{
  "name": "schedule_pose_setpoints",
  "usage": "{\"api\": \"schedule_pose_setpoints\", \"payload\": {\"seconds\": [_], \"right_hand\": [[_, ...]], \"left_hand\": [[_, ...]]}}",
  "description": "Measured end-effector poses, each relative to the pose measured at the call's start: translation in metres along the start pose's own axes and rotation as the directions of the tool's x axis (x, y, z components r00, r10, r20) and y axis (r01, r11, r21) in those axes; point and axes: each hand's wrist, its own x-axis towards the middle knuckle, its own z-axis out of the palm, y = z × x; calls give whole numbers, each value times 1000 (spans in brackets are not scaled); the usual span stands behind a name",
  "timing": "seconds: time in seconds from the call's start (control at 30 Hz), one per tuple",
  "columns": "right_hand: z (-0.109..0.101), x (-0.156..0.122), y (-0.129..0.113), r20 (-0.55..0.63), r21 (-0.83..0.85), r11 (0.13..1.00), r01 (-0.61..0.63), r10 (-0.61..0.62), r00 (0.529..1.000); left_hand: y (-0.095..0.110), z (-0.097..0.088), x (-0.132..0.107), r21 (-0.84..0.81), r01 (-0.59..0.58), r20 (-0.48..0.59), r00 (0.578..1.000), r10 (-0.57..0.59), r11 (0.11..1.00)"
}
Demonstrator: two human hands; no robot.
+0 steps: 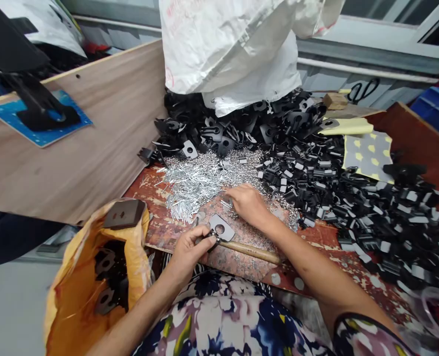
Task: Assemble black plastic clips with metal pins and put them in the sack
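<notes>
Between the thumb and fingers of my left hand (191, 247) is a dark clip part with a flat grey plate (222, 227) that has a round hole. Beneath it lies a tool with a wooden handle (252, 251), its head mostly hidden by the hand and part. My right hand (248, 202) reaches to the near edge of a heap of thin metal pins (193, 185), fingertips pinched together. Whether a pin is between those fingertips is too small to tell. Small springs (245, 170) are heaped just behind that hand.
Black clip plates (219, 131) pile up at the back under a white sack (230, 44). Many small black parts (316, 183) cover the right side. A yellow bag (71, 291) with plates stands at left, beside a wooden board (119, 113). Scissors (364, 90) lie at the back right.
</notes>
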Motion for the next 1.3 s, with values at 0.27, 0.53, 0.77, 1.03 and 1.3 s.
{"api": "schedule_pose_setpoints", "payload": {"seconds": [0.27,0.53,0.77,1.03,1.3], "right_hand": [[20,55,2,74,-145,987,62,-51,996],[-23,-28,-52,-199,712,700,58,122,972],[-12,-44,-89,-303,596,784,173,21,953],[-21,-63,-95,-275,73,960,271,-242,931],[-18,-55,-105,-343,-148,948,282,-316,884]], "left_hand": [[2,-20,-4,-351,81,-43,994,-103,933],[3,-23,-1,-547,87,-19,993,-116,833],[3,-11,-4,-573,73,-29,994,-110,816],[-9,-8,-6,-571,31,-41,997,-67,820],[-11,3,-6,-603,30,-91,990,-107,797]]}}
